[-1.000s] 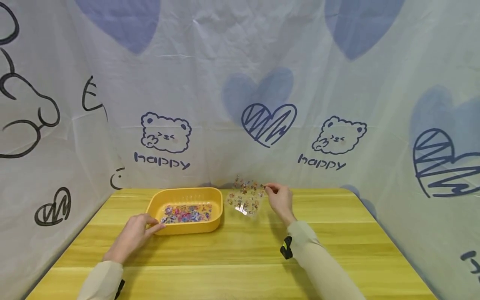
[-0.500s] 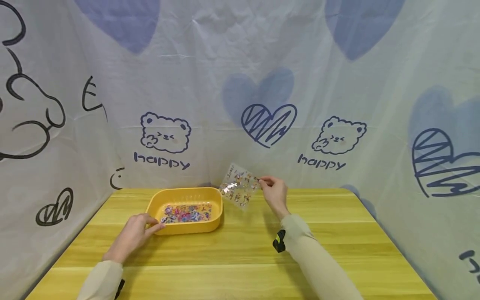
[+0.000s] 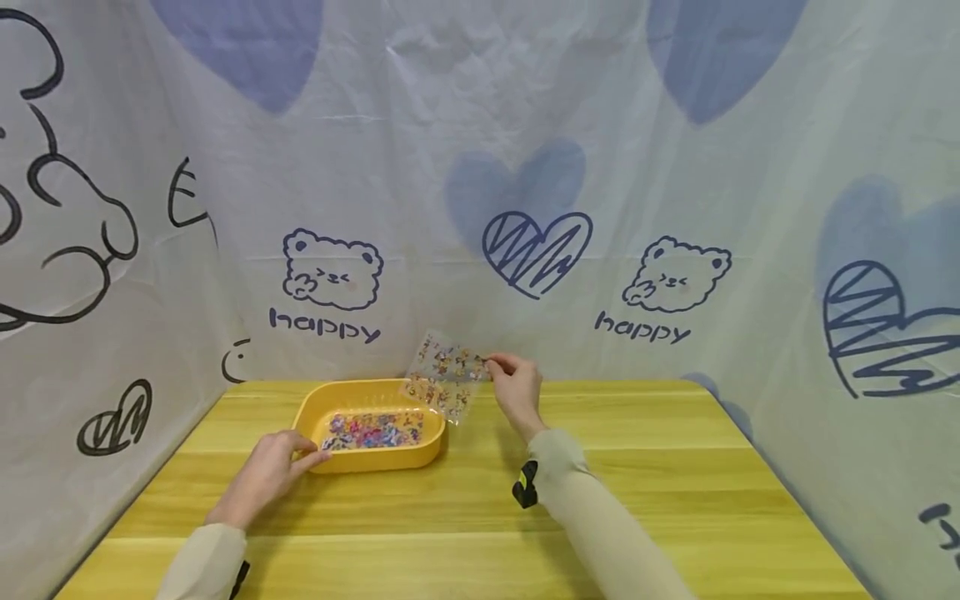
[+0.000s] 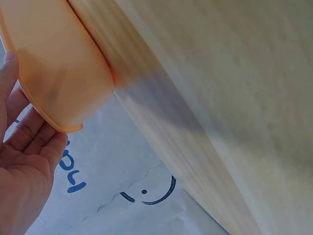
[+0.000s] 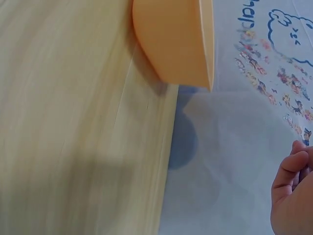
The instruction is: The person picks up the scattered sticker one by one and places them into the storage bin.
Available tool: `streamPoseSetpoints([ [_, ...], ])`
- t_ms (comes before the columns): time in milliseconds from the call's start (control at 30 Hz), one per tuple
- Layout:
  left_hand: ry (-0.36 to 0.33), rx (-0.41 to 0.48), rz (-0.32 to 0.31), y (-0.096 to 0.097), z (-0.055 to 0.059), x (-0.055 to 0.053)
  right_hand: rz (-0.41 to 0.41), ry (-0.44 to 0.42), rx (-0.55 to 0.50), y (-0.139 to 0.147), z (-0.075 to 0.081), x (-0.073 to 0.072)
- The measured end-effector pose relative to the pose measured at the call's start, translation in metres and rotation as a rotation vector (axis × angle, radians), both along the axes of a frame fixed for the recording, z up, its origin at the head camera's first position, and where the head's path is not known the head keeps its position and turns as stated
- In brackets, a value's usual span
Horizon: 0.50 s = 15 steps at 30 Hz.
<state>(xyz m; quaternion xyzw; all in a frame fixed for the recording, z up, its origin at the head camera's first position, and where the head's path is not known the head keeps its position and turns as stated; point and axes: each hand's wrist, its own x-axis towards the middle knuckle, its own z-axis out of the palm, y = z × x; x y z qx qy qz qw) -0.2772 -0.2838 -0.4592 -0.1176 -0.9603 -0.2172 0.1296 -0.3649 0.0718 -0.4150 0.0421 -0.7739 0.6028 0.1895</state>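
My left hand (image 3: 262,475) grips the near left corner of a yellow plastic basin (image 3: 375,458); in the left wrist view the thumb and fingers (image 4: 44,139) lie on either side of its rim. Colourful stickers or sticker sheets (image 3: 371,431) lie on the basin's floor; their exact kind is too small to tell. By one corner, my right hand (image 3: 517,392) pinches a clear sticker sheet (image 3: 442,372) printed with small cartoon figures. The sheet hangs tilted in the air, its lower left part over the basin's right rear rim. Much of the right hand is cut off in the right wrist view.
The basin stands on a yellow wood-grain table (image 3: 480,517), near its far edge. Behind the table and at both sides hangs a pale cloth (image 3: 480,108) with blue hearts and bear drawings. Black bands (image 3: 527,485) sit at both wrists.
My right hand has moved left with the sticker sheet, bringing it from beside the basin to over its right end. The sheet has also risen and turned. The left hand stays on the basin.
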Motion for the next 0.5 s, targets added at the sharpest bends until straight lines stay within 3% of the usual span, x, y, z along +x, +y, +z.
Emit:
streamPoseSetpoints([
  [500, -0.001, -0.003, 0.000, 0.000, -0.002, -0.002, 0.062, -0.004, -0.017, -0.050, -0.022, -0.012],
])
